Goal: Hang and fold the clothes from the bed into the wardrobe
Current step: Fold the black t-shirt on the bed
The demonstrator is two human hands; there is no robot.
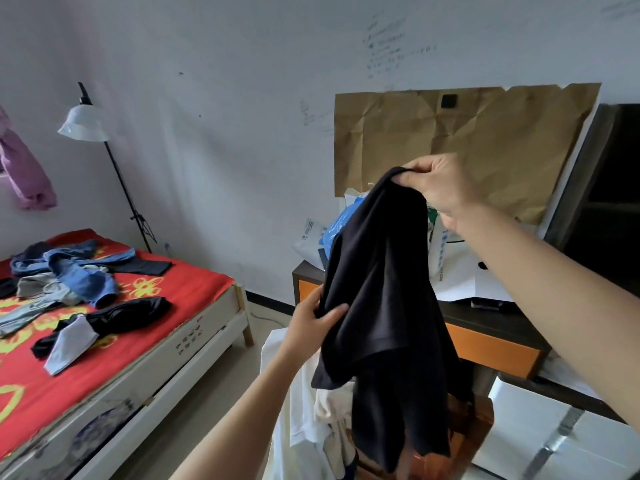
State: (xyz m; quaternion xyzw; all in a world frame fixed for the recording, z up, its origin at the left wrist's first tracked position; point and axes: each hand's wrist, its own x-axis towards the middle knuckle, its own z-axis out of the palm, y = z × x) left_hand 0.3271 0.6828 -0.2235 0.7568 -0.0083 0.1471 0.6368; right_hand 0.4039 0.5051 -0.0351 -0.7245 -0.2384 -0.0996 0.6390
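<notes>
A black T-shirt (pixel 388 299) hangs in the air in front of me. My right hand (pixel 436 188) pinches its top edge up high. My left hand (pixel 311 323) grips the shirt's left side lower down. Under the shirt lie white and cream clothes (pixel 311 417) on a wooden seat (pixel 474 431). The bed (pixel 145 327) at the left has a red patterned cover. On it lie blue jeans (pixel 79 271), grey clothes (pixel 41 289), a black garment (pixel 128 317) and a pale grey piece (pixel 69 344). The dark wardrobe (pixel 606 188) shows at the right edge.
A floor lamp (pixel 86 123) stands behind the bed. A dark and orange cabinet (pixel 491 341) holds bags and papers (pixel 453 271) under brown paper (pixel 467 140) taped to the wall. A white box (pixel 561 434) sits at the lower right. A purple cloth (pixel 24 168) hangs at left.
</notes>
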